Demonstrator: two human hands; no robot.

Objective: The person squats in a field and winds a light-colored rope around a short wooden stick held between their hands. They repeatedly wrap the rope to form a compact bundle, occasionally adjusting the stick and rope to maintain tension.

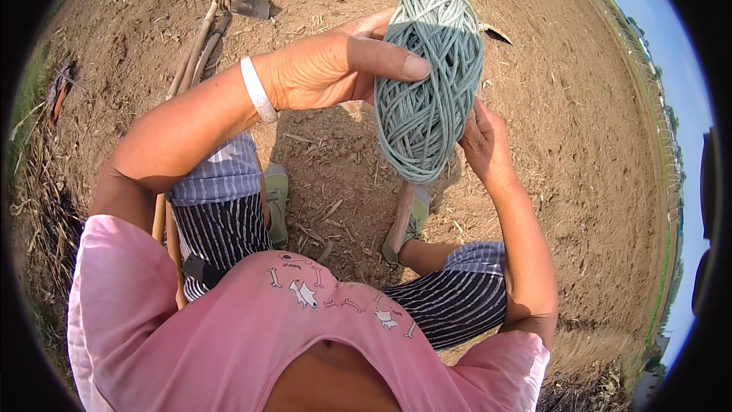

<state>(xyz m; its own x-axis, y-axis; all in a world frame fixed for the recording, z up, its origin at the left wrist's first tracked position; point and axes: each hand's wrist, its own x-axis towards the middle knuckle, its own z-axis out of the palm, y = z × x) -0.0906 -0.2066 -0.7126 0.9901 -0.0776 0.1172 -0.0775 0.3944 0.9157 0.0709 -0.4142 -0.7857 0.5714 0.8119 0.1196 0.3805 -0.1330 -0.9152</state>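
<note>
A thick oblong bundle of pale green cord (431, 99) is wound round a wooden stick (404, 210), whose ends stick out above and below it. My left hand (335, 65) grips the bundle from the left. Its thumb lies across the front of the cord, and the other fingers are hidden behind. At the lower right side of the bundle, my right hand (486, 145) is closed against the cord, its fingertips out of sight behind it. A white bracelet (259, 90) circles my left wrist.
Bare brown soil (564, 160) with scattered dry straw lies all around. To the left rests a hoe with a metal blade (248, 5) and a long wooden handle (191, 53). Below the bundle are my green shoes (277, 202). A dark blade-like piece (497, 33) lies beyond the bundle.
</note>
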